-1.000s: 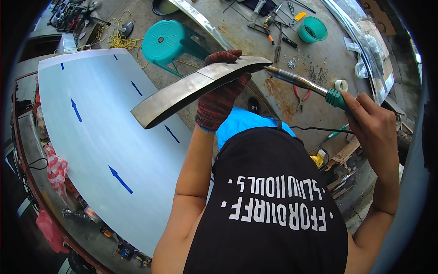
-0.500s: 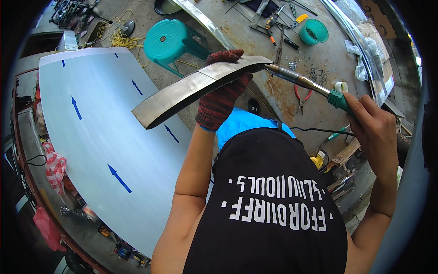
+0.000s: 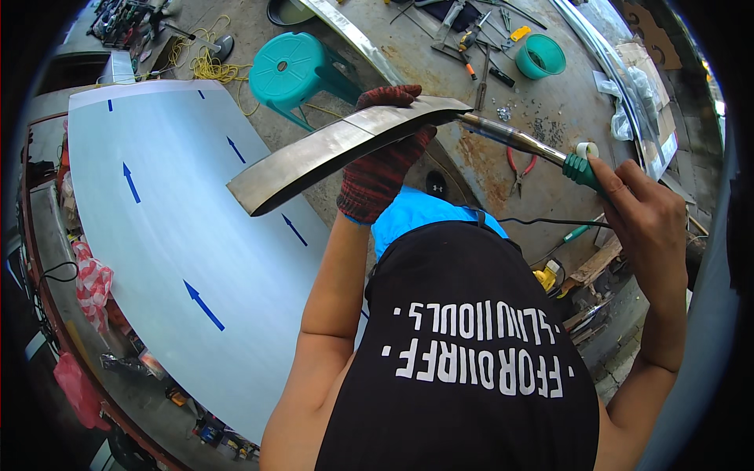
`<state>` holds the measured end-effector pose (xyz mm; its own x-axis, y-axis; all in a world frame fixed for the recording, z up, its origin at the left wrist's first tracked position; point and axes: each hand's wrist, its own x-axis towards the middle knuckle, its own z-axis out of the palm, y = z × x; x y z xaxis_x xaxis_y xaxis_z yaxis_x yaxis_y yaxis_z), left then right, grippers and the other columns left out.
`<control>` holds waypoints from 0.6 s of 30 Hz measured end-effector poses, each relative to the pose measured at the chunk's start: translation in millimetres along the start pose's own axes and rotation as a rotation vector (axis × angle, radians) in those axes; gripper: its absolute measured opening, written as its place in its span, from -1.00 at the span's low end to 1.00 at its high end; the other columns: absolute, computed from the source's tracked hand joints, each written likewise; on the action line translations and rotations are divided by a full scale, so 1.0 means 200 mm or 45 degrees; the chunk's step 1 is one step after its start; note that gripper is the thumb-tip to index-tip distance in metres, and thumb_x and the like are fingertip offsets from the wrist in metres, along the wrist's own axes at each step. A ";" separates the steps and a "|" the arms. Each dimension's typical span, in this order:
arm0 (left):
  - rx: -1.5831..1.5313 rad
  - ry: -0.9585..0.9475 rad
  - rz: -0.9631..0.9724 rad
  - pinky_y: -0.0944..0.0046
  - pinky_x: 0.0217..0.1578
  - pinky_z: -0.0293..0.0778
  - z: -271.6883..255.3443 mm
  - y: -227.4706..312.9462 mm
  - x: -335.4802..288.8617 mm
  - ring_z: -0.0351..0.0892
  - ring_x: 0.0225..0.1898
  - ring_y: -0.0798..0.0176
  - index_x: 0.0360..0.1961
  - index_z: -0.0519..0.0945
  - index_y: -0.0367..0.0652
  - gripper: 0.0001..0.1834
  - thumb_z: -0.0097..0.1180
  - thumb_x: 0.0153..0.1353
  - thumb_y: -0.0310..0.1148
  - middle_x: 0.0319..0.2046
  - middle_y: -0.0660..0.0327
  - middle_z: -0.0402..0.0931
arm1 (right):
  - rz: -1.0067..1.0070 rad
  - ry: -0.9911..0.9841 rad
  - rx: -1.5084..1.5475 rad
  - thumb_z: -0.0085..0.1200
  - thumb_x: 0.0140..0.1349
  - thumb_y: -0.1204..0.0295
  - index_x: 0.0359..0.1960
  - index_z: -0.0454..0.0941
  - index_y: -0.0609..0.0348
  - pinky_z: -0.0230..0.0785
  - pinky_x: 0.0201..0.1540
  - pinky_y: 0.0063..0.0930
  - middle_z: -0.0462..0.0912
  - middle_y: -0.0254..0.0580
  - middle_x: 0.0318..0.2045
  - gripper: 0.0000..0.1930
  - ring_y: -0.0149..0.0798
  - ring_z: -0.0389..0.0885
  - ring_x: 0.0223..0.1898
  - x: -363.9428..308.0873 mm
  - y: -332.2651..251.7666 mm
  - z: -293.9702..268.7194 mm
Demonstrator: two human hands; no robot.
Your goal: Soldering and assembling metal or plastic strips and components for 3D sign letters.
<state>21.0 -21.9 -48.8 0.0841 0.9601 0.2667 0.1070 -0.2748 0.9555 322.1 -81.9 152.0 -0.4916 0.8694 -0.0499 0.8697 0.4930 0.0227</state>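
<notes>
My left hand [image 3: 375, 187], in a dark red and black knit glove, is closed around a curved grey sheet-metal channel [image 3: 310, 155]. Its fingers wrap over the far edge while the rest of the hand lies beneath. With my bare right hand [image 3: 646, 216] I grip the green handle of a soldering iron [image 3: 528, 138]. The iron's metal barrel slants up to the channel's right end, where its tip meets or goes just behind the edge; contact is hard to make out. A black cord [image 3: 550, 221] runs below the handle.
A rust-stained metal worktable [image 3: 503, 184] carries red-handled pliers [image 3: 518, 171], a teal tub [image 3: 540, 56], a roll of tape [image 3: 586, 149] and several hand tools. At left are a teal stool [image 3: 287, 67] and a large pale-blue sheet [image 3: 173, 235] with blue arrows. Yellow cord [image 3: 208, 69] lies behind.
Almost nothing differs. The channel, the soldering iron and both hands have shifted very slightly to the right, and both grips are unchanged.
</notes>
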 end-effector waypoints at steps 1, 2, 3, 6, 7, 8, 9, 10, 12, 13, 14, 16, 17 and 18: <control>0.000 0.003 0.001 0.28 0.18 0.49 0.00 0.00 0.00 0.60 0.08 0.28 0.06 0.46 -0.19 -0.44 0.49 0.06 -0.45 0.04 0.19 0.59 | -0.023 0.018 -0.024 0.28 0.07 0.63 0.15 0.65 0.04 0.37 -0.46 -0.29 0.46 -0.24 -0.45 -0.47 -0.26 0.54 -0.52 0.00 0.00 0.00; 0.063 -0.005 0.014 0.29 0.18 0.49 -0.01 0.01 0.00 0.60 0.08 0.28 0.05 0.47 -0.19 -0.44 0.49 0.05 -0.45 0.03 0.19 0.59 | -0.025 0.019 -0.025 0.28 0.07 0.63 0.15 0.65 0.04 0.37 -0.46 -0.29 0.46 -0.24 -0.45 -0.47 -0.26 0.54 -0.52 0.00 0.00 0.00; 0.123 -0.015 0.028 0.29 0.18 0.49 -0.01 0.01 0.00 0.61 0.07 0.28 0.05 0.48 -0.19 -0.44 0.49 0.05 -0.45 0.03 0.19 0.60 | -0.030 0.030 -0.029 0.28 0.06 0.64 0.14 0.65 0.03 0.36 -0.47 -0.30 0.46 -0.24 -0.45 -0.47 -0.27 0.54 -0.52 0.00 0.00 0.00; 0.113 0.021 0.038 0.29 0.17 0.50 0.00 0.03 0.00 0.61 0.07 0.27 0.05 0.49 -0.19 -0.44 0.49 0.05 -0.45 0.01 0.19 0.60 | -0.036 0.053 -0.037 0.28 0.05 0.64 0.14 0.66 0.03 0.36 -0.47 -0.31 0.46 -0.25 -0.45 -0.46 -0.28 0.54 -0.52 0.00 -0.01 -0.01; 0.113 0.023 0.038 0.29 0.17 0.50 0.00 0.02 0.00 0.61 0.07 0.27 0.05 0.49 -0.19 -0.44 0.49 0.05 -0.45 0.01 0.19 0.60 | -0.037 0.066 -0.038 0.27 0.05 0.64 0.14 0.66 0.03 0.36 -0.47 -0.32 0.46 -0.26 -0.45 -0.46 -0.28 0.54 -0.52 0.00 -0.01 -0.01; 0.129 0.014 0.038 0.28 0.17 0.50 0.01 0.00 -0.01 0.62 0.07 0.26 0.05 0.49 -0.19 -0.44 0.49 0.04 -0.45 0.01 0.19 0.61 | -0.039 0.065 -0.038 0.27 0.05 0.64 0.14 0.66 0.03 0.36 -0.47 -0.32 0.46 -0.26 -0.45 -0.46 -0.28 0.54 -0.52 0.00 -0.01 -0.01; 0.144 0.004 0.039 0.28 0.17 0.50 0.01 -0.01 -0.01 0.62 0.07 0.26 0.05 0.49 -0.19 -0.44 0.50 0.04 -0.46 0.01 0.19 0.61 | -0.042 0.062 -0.040 0.27 0.05 0.64 0.14 0.66 0.02 0.37 -0.46 -0.32 0.46 -0.26 -0.45 -0.46 -0.28 0.55 -0.51 0.00 -0.01 -0.01; 0.143 0.003 0.039 0.28 0.17 0.50 0.01 -0.02 -0.01 0.62 0.07 0.26 0.05 0.49 -0.19 -0.44 0.50 0.04 -0.46 0.01 0.19 0.61 | -0.045 0.059 -0.042 0.27 0.04 0.65 0.13 0.67 0.02 0.37 -0.46 -0.32 0.47 -0.26 -0.44 -0.46 -0.29 0.55 -0.51 0.01 -0.01 -0.01; -0.004 0.038 0.015 0.27 0.17 0.51 0.01 -0.03 -0.02 0.62 0.07 0.26 0.06 0.49 -0.19 -0.44 0.49 0.05 -0.45 0.00 0.19 0.61 | -0.029 0.065 -0.029 0.28 0.05 0.64 0.14 0.67 0.01 0.37 -0.46 -0.32 0.48 -0.26 -0.43 -0.46 -0.28 0.55 -0.51 0.00 -0.01 -0.01; -0.001 0.041 0.014 0.27 0.17 0.51 0.01 -0.02 -0.02 0.62 0.07 0.26 0.06 0.49 -0.19 -0.44 0.49 0.05 -0.45 0.00 0.19 0.61 | -0.015 0.072 -0.016 0.28 0.07 0.64 0.15 0.67 0.00 0.37 -0.46 -0.32 0.49 -0.26 -0.42 -0.46 -0.27 0.56 -0.51 0.00 0.00 0.00; -0.013 0.055 -0.018 0.27 0.17 0.51 0.01 -0.01 -0.02 0.62 0.07 0.26 0.06 0.49 -0.19 -0.45 0.49 0.05 -0.45 0.01 0.19 0.61 | -0.019 0.073 -0.015 0.28 0.07 0.64 0.15 0.67 0.00 0.37 -0.46 -0.32 0.49 -0.26 -0.42 -0.46 -0.27 0.56 -0.51 0.00 0.00 0.00; -0.031 0.063 -0.048 0.27 0.17 0.51 0.00 0.00 -0.01 0.62 0.07 0.25 0.06 0.49 -0.19 -0.45 0.49 0.06 -0.45 0.01 0.19 0.61 | 0.028 0.067 0.031 0.30 0.09 0.62 0.16 0.66 -0.03 0.37 -0.46 -0.30 0.51 -0.26 -0.41 -0.47 -0.26 0.56 -0.51 -0.01 0.00 0.00; 0.140 0.015 0.030 0.29 0.19 0.49 -0.01 0.01 -0.01 0.61 0.08 0.28 0.05 0.47 -0.19 -0.46 0.48 0.08 -0.47 0.02 0.20 0.62 | 0.030 0.066 0.030 0.30 0.09 0.62 0.16 0.66 -0.03 0.37 -0.46 -0.30 0.51 -0.26 -0.41 -0.47 -0.26 0.56 -0.51 -0.01 0.00 0.01; 0.313 -0.031 0.109 0.31 0.21 0.47 -0.02 0.01 0.00 0.60 0.10 0.30 0.04 0.45 -0.20 -0.48 0.46 0.10 -0.49 0.04 0.21 0.63 | 0.038 0.061 0.040 0.30 0.11 0.61 0.17 0.66 -0.04 0.38 -0.46 -0.29 0.51 -0.25 -0.40 -0.47 -0.25 0.56 -0.51 -0.01 0.00 0.01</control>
<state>17.9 -22.6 -46.7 0.1267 0.9320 0.3397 0.3355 -0.3626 0.8695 324.0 -84.0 149.5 -0.4663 0.8846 -0.0017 0.8846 0.4663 -0.0081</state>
